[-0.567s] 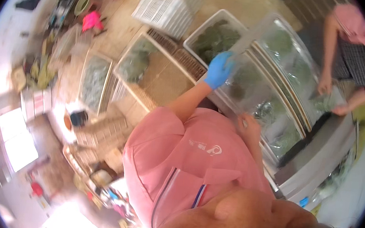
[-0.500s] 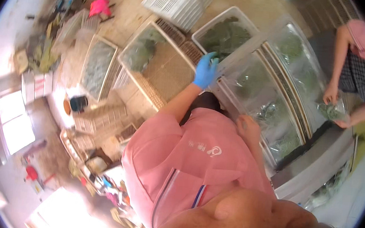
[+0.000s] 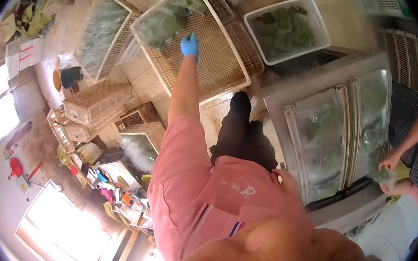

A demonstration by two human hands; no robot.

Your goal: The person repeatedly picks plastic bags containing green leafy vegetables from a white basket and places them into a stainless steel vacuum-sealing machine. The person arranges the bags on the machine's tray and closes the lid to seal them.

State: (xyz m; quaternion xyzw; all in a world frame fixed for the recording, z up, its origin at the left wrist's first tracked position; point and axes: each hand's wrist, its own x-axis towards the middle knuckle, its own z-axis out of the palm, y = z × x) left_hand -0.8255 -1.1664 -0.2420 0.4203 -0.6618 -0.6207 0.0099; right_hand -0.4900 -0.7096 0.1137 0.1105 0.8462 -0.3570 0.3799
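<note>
My left hand (image 3: 190, 46), in a blue glove, is stretched out over a large cream plastic crate (image 3: 213, 55) with a mesh floor. Its fingers are curled round something small and dark that I cannot make out. Beside the hand, clear bags of green leaves (image 3: 166, 25) lie along the crate's left side. My bare right hand (image 3: 285, 181) is near my waist, next to the steel packing machine (image 3: 290, 121). Its fingers are bent and apart, with nothing visible in them. Bagged greens show under the machine's clear lid (image 3: 318, 141).
A white tub (image 3: 323, 38) of green leaves stands beyond the machine's corner. Another crate (image 3: 118, 46) with filled bags is at left, near stacked crates (image 3: 96, 102). At far right a co-worker's hands (image 3: 390, 170) hold a bag of greens by the machine.
My left hand has swung from beside the white tub to over the large crate. The view has turned and shifted. My right hand is now closer to my body, off the machine's edge.
</note>
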